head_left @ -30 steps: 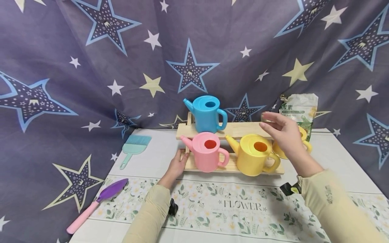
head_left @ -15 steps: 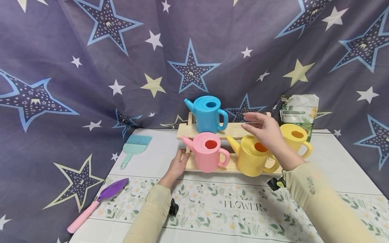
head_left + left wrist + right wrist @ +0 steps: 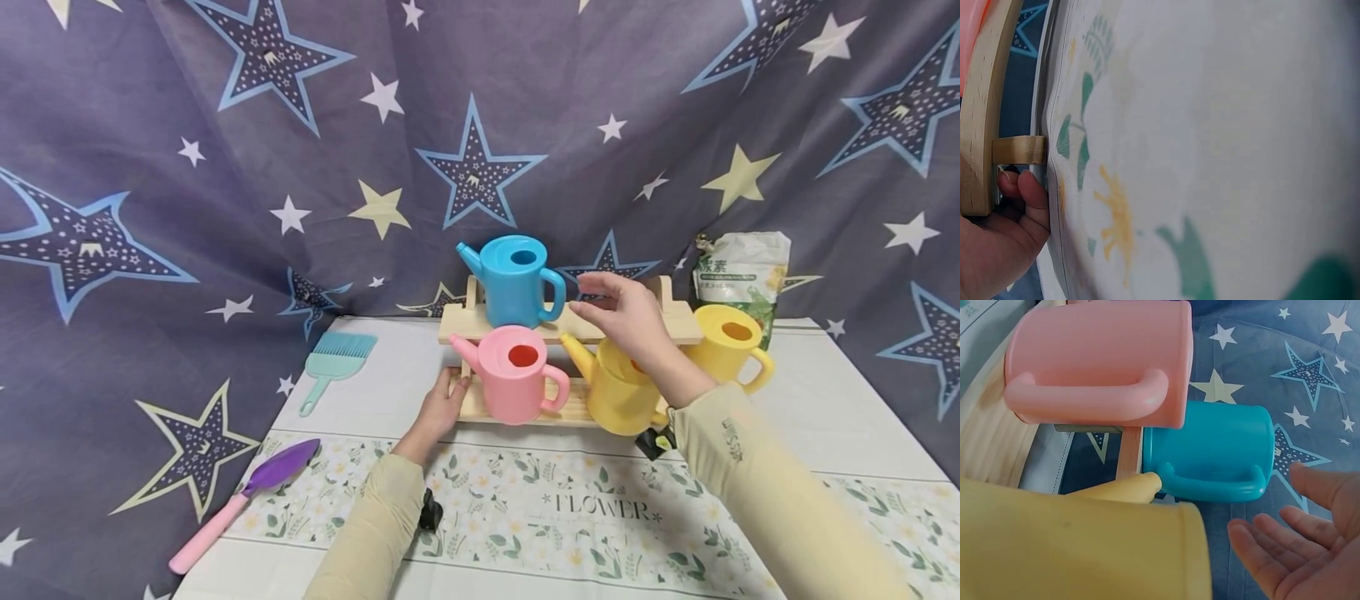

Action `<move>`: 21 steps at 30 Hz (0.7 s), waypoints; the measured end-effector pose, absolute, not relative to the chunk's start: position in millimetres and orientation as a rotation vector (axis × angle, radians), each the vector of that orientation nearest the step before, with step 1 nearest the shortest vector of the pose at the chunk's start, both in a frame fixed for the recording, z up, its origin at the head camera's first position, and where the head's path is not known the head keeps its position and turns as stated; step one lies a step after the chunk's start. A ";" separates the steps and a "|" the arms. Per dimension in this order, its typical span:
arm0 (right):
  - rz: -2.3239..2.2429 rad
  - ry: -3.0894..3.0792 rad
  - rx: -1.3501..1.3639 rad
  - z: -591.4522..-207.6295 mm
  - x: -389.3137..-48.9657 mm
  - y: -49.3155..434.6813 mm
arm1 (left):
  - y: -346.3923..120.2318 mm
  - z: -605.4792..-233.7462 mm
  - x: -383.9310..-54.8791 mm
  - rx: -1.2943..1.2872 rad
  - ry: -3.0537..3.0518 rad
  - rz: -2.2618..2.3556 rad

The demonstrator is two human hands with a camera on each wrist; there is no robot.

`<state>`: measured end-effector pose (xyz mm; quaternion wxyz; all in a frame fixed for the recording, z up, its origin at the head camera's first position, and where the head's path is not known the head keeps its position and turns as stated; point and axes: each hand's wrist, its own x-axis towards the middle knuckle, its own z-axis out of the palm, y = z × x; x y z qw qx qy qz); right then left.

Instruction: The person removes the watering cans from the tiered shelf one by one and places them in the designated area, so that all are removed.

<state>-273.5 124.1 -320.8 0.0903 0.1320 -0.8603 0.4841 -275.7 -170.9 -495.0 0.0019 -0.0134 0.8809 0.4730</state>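
Note:
A two-tier wooden shelf (image 3: 459,323) stands at mid-table, its lower left end held by my left hand (image 3: 438,408). In the left wrist view, the thumb and fingers curl at the board's end beside a short wooden crosspiece (image 3: 1019,150). On the upper tier sits a blue watering can (image 3: 510,292), handle to the right. My right hand (image 3: 626,312) hovers just right of that handle, thumb and fingers apart, holding nothing. A pink watering can (image 3: 510,387) and a yellow watering can (image 3: 615,400) stand on the lower tier; my right forearm partly covers the yellow one.
Another yellow watering can (image 3: 723,333) is just right of the shelf, with a white and green bag (image 3: 742,271) behind it. To the left lie a teal brush (image 3: 335,362) and a purple trowel with a pink handle (image 3: 243,504). A star-patterned cloth hangs behind.
My right hand has moved left from beside the right-hand yellow watering can to near the blue can's handle. My left hand stays on the shelf end.

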 end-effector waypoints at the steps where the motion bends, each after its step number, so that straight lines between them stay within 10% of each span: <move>1: 1.437 -2.559 0.393 -320.6 -274.6 122.7 | -170.9 -495.4 -275.9 -0.041 2.767 1.484; 21: 1.326 -2.659 0.346 -321.2 -295.2 100.4 | -171.0 -497.2 -275.8 -0.019 2.790 1.483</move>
